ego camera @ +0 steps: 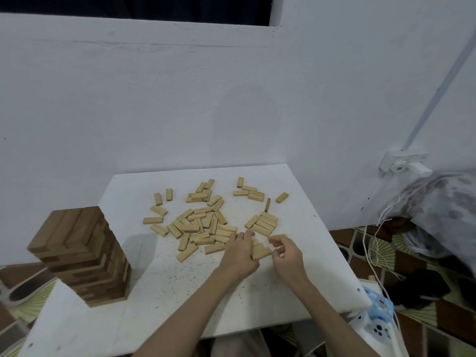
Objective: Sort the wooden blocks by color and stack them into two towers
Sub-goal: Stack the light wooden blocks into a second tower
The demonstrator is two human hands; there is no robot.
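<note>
A tall tower of dark brown blocks [85, 256] stands at the left of the white board [180, 284]. Several light wooden blocks [198, 222] lie scattered across the middle and back of the board. My left hand [239, 251] rests on a small flat group of light blocks [260, 251] near the board's middle right, fingers curved over their left side. My right hand [286, 253] is just right of that group and pinches one light block [278, 237] between thumb and fingers.
A white wall rises right behind the board. A wall socket [401, 163] with cords, a patterned bag [443, 212] and a blue and white packet [378, 313] sit at the right. Patterned floor shows around the board.
</note>
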